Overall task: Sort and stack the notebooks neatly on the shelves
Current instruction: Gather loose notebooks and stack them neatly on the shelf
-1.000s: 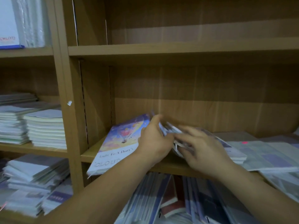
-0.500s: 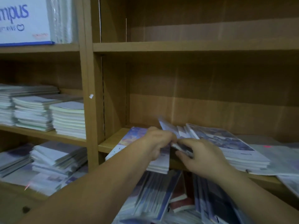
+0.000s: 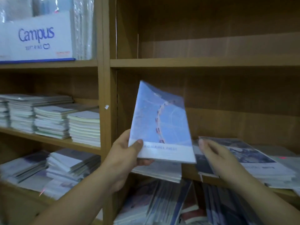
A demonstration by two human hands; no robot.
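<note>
**Inspector:** Left hand, what is its position?

**Onlooker:** The left hand [image 3: 125,153] is raised in front of the right-hand bay. It grips the blue notebook [image 3: 162,120] at the lower left corner, with the thumb [image 3: 138,142] flat on the cover and the fingers [image 3: 145,162] curled under the bottom edge.

**Inspector:** And how does the notebook sit?

**Onlooker:** It is upright with the cover facing out and the top tipped slightly left. It is held clear above the middle shelf [image 3: 189,172], over a small pile [image 3: 160,172] lying there.

**Inspector:** Right hand?

**Onlooker:** The right hand [image 3: 215,158] is low, just right of the held notebook, with the fingers stretched forward, relaxed and holding nothing. It sits over the near edge of the dark-covered pile [image 3: 253,158]. Motion blur means I cannot tell whether it makes contact.

**Inspector:** What do the shelves hold?

**Onlooker:**
- **Right bay, middle shelf:** the two piles already noted, set apart from each other.
- **Right bay, compartment below:** leaning notebooks [image 3: 164,207], packed spine-out and tilted.
- **Left bay, middle level:** three neat stacks [image 3: 52,120] side by side.
- **Left bay, level beneath:** slumped stacks [image 3: 68,164], fanned and uneven.
- **Left bay, top shelf:** a white Campus box [image 3: 37,38] with wrapped packs just beside it
</note>
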